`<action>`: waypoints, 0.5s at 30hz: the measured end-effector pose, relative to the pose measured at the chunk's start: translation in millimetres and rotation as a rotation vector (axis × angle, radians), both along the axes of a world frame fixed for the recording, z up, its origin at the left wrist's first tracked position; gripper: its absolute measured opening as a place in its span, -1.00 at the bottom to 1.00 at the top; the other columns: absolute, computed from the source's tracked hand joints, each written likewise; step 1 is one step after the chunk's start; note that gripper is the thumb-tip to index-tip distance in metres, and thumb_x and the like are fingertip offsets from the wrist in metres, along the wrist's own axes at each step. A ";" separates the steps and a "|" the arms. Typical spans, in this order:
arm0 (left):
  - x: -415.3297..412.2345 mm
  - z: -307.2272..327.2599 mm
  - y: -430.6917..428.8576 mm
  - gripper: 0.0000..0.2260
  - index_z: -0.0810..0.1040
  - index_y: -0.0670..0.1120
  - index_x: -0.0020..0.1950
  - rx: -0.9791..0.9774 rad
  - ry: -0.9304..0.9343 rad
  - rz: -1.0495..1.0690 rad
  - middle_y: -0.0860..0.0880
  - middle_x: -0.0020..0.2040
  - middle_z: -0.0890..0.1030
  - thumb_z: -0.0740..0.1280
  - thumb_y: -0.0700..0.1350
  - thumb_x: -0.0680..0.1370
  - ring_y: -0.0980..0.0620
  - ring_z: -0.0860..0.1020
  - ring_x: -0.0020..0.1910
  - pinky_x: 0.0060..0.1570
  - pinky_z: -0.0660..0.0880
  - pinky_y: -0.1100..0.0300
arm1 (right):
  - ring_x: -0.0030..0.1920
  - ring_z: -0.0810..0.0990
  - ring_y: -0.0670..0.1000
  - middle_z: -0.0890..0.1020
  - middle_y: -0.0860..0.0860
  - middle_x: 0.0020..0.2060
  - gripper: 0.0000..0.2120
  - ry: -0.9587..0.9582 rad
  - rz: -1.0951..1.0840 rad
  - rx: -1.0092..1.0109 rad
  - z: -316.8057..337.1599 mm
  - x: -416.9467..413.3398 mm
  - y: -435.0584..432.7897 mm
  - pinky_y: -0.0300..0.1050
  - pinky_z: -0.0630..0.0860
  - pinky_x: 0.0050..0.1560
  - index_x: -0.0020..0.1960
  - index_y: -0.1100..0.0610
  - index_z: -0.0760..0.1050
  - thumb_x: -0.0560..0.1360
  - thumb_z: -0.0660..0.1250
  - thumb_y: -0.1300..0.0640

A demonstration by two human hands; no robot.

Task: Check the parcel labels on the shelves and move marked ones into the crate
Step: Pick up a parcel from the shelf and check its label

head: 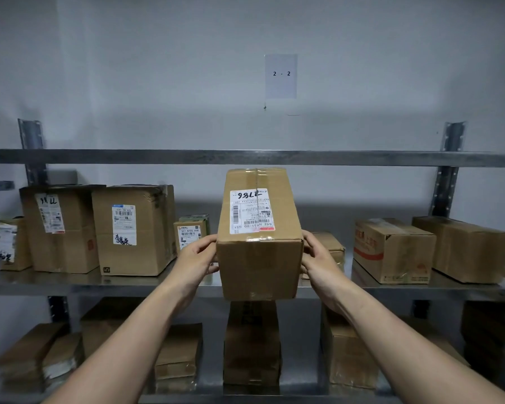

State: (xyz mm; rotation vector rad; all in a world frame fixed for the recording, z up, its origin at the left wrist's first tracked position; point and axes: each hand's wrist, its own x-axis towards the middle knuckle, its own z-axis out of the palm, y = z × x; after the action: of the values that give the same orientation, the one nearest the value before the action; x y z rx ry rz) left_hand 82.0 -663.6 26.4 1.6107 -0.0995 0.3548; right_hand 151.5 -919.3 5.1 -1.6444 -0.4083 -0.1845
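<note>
while clasped at its near end from both sides, juts out past the front edge of the middle shelf [99, 284]: long brown parcel [258, 266], taped along the top seam, white label [250, 211] turned up toward the camera and reading upside down, with black handwritten marking across the label's far end. cannot tell whether lifted clear of the shelf or resting on it.

left grip [197, 258] curled onto the parcel's left near edge, thumb and fingertips pressed to the cardboard. right grip [318, 258] wrapped the same way on the right near edge. both forearms bare, reaching up from below.

left of the parcel on the same shelf: tall carton [60, 228] with a crooked label, big carton [131, 231] with a handwritten label, small box [188, 233] just beside the left grip. to the right: low box [331, 246] behind the right grip, then printed carton [391, 252] and plain carton [461, 249]. below, dim stacks of parcels on the lower shelf [298, 399]. on the wall above, paper sheet [280, 75] marked "2 - 2".
</note>
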 end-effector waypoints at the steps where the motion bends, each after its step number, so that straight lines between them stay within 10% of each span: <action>1: 2.1 -0.7 -0.2 -0.78 0.71 0.03 0.21 -0.012 0.006 0.002 -0.01 0.09 0.78 0.27 -0.05 0.73 -0.01 0.71 0.12 0.20 0.60 0.05 | 0.29 0.65 0.06 0.68 -0.02 0.25 -0.60 -0.004 -0.005 -0.017 0.1 2.7 -0.5 0.26 0.57 0.36 0.45 -0.25 0.49 0.70 0.36 0.12; 7: 14.1 -4.0 -8.1 -0.56 0.63 -0.05 0.33 -0.135 0.047 -0.070 -0.03 0.18 0.75 0.22 0.22 0.67 0.03 0.73 0.05 -0.09 0.61 0.21 | 0.20 0.65 0.04 0.69 0.02 0.28 -0.69 0.065 0.086 0.052 -1.1 14.1 -5.2 0.00 0.53 0.15 0.48 -0.13 0.47 0.76 0.19 -0.06; 15: 42.0 -27.2 -22.1 -0.37 0.63 -0.07 0.37 -0.165 0.129 0.014 -0.08 0.14 0.75 0.03 0.34 0.67 -0.09 0.66 0.16 0.05 0.56 0.05 | 0.40 0.58 0.06 0.64 -0.04 0.38 -0.59 0.137 0.143 0.030 -21.7 55.7 -6.4 0.19 0.48 0.49 0.57 -0.17 0.40 0.73 0.23 -0.01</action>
State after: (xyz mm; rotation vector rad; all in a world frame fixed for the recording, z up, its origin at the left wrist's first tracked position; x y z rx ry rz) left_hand 124.0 -685.7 -0.8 1.4678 0.0389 0.2623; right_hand 207.2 -925.7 -16.6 -1.5814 -0.4144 0.0287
